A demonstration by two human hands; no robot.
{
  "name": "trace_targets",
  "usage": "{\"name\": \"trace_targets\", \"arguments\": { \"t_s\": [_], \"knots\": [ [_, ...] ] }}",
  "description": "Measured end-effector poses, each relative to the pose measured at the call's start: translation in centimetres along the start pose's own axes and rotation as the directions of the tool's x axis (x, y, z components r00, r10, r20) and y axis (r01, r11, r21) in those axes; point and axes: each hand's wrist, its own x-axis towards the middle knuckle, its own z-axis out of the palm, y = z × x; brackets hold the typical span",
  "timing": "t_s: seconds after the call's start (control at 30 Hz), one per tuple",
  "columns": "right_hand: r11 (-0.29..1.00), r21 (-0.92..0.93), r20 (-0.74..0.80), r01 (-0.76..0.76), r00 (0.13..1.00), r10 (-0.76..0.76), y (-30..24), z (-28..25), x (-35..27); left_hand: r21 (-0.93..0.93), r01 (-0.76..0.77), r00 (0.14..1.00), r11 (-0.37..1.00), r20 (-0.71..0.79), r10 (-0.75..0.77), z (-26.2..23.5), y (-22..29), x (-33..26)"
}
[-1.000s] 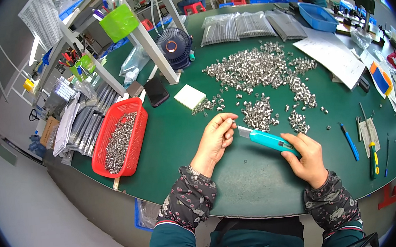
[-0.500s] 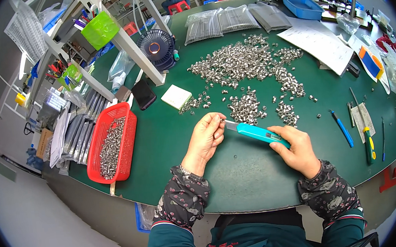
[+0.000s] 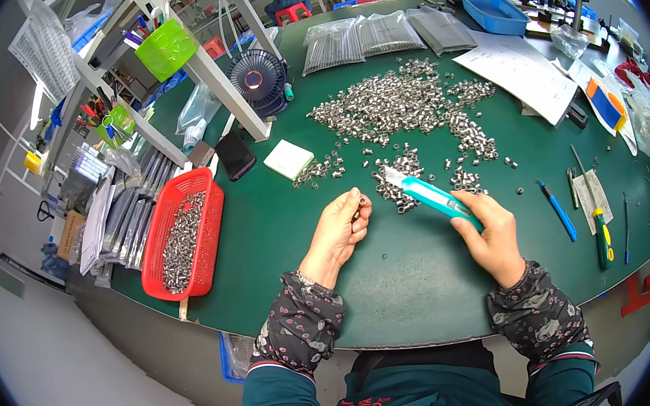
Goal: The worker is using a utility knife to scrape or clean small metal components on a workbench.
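Between the thumb and fingertips of my left hand [image 3: 337,229] is a small metal ring [image 3: 362,201], held above the table. My right hand [image 3: 491,235] grips a teal utility knife [image 3: 435,196], its blade [image 3: 394,177] out and pointing up-left. The blade is apart from the ring and over a small heap of metal rings [image 3: 407,165]. A large pile of the same short, silvery rings [image 3: 386,107] spreads beyond both hands. To the left, a red plastic basket [image 3: 219,233] contains many more.
On the green table [image 3: 397,298] lie a white pad [image 3: 288,159], a black phone [image 3: 235,155] and a small fan [image 3: 256,75]. Bagged tubes [image 3: 391,34] are at the back, papers [image 3: 520,74] at right. A blue pen-like tool [image 3: 558,210] and a yellow-green screwdriver [image 3: 602,239] lie right.
The knife blade has moved away from the ring in my left hand, swinging up and to the right. My left hand stays nearly in place, still pinching the ring.
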Motion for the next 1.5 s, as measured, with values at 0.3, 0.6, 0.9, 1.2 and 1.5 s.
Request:
{"name": "trace_targets", "arguments": {
  "t_s": [0.3, 0.6, 0.9, 1.2, 1.5],
  "knots": [
    [1.000, 0.004, 0.082, 0.011, 0.997, -0.012, 0.01, 0.28, -0.13, -0.022, -0.154, 0.988, 0.988, 0.013, 0.154, -0.30, 0.18, 0.23],
    [1.000, 0.007, 0.121, 0.013, 0.993, -0.014, -0.18, 0.19, -0.19, -0.067, -0.144, 0.984, 0.987, 0.095, 0.150, -0.58, 0.03, 0.30],
    [1.000, 0.027, 0.190, 0.008, 0.982, -0.013, -0.37, 0.18, -0.14, -0.105, -0.126, 0.981, 0.986, 0.137, 0.140, -0.55, 0.07, 0.20],
    [0.999, 0.025, 0.225, 0.025, 0.974, -0.030, -0.53, -0.32, 0.00, 0.214, -0.205, 0.976, 0.955, 0.118, 0.183, -0.27, 0.26, 0.02],
    [0.983, 0.169, -0.041, 0.073, 0.997, -0.067, -0.48, -0.17, 0.31, 0.053, -0.120, 0.987, 0.991, 0.115, 0.113, -0.52, 0.62, -0.14]
  ]
}}
